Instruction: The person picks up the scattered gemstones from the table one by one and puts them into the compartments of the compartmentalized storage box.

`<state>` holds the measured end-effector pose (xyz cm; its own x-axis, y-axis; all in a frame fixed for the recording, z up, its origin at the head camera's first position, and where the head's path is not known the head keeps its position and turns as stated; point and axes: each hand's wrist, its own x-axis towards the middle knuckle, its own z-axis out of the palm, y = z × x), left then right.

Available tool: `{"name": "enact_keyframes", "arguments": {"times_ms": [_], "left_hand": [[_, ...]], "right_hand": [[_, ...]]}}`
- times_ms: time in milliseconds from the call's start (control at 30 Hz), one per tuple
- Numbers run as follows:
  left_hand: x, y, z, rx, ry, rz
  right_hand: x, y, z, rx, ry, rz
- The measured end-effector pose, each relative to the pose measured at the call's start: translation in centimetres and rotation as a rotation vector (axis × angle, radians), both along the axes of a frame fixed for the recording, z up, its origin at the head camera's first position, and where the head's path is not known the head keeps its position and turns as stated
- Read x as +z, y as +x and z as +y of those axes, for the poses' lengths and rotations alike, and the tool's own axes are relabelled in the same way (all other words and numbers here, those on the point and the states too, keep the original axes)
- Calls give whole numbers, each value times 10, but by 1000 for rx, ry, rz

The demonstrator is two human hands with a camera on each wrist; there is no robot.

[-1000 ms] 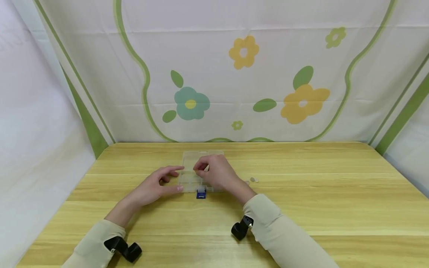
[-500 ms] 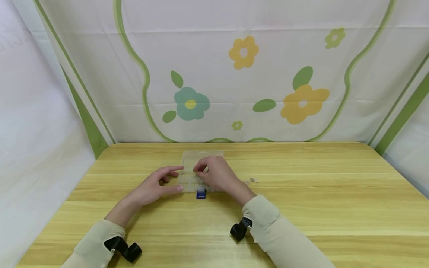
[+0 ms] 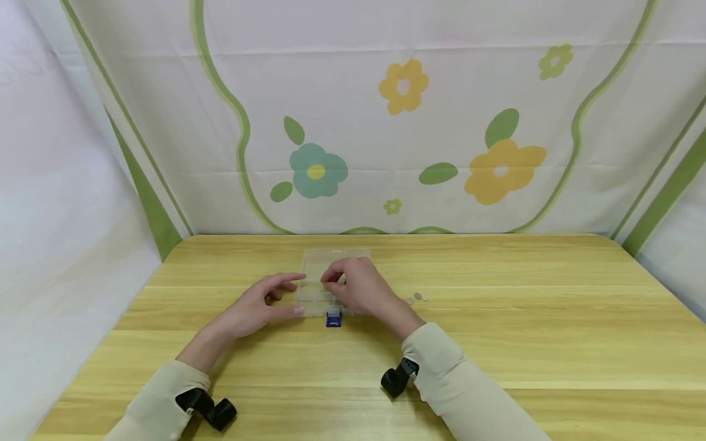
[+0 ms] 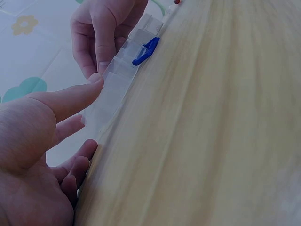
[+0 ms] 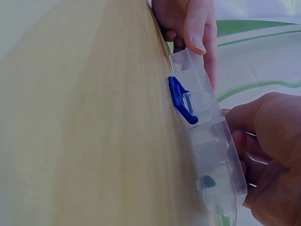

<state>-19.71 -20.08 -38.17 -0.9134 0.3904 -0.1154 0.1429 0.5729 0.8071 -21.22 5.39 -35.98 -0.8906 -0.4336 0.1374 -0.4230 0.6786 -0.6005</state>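
A clear plastic compartment box [image 3: 315, 297] lies on the table with its lid [image 3: 317, 260] folded back and a blue latch [image 3: 333, 318] at the front. My left hand [image 3: 250, 309] holds the box's left end, thumb at the front corner and index finger at the far side. Over the middle compartments my right hand [image 3: 361, 285] bends down, thumb and index finger brought together. Its fingertips are partly hidden behind the box wall in the right wrist view, and I cannot tell whether they hold anything. A small dark piece [image 5: 209, 181] sits in one compartment.
Several small greyish round pieces [image 3: 417, 296] lie on the wooden table [image 3: 496, 343], just right of my right wrist. A white cloth with printed flowers [image 3: 402, 135] hangs behind the table's back edge. A tiny red thing [image 4: 177, 1] shows at the left wrist view's top.
The head view has shifted slightly. My right wrist has moved a little, and a round piece beside it shows more fully. Left hand and box stay in place.
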Motion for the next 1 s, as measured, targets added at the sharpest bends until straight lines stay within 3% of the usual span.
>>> {"name": "enact_keyframes", "arguments": {"times_ms": [1000], "left_hand": [[0,-3,6,-11,-17,-6]], "right_hand": [[0,-1,8,-17,4,-46]]}}
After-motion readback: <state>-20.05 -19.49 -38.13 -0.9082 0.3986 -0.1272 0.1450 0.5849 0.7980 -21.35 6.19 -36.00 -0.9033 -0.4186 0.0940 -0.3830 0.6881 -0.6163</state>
